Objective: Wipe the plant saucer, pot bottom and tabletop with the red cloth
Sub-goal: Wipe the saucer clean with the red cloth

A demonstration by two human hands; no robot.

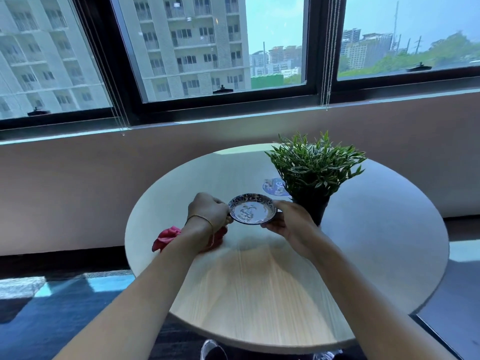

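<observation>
- Over the table point(259, 294), in the head view, the saucer point(252, 209) is held between both hands, seemingly lifted clear of the surface.
- Its left rim is pinched by the left hand point(207, 211), and its right rim is gripped by the right hand point(291, 222).
- The cloth point(166, 237) is seen bunched under the left wrist, so the left hand is judged the nearer. Whether the cloth is also held cannot be told.
- The pot point(311, 209), with its plant point(314, 167), is set just behind the right hand, close enough to be knocked.
- A blue sticker point(272, 187) is seen beyond the saucer.
</observation>
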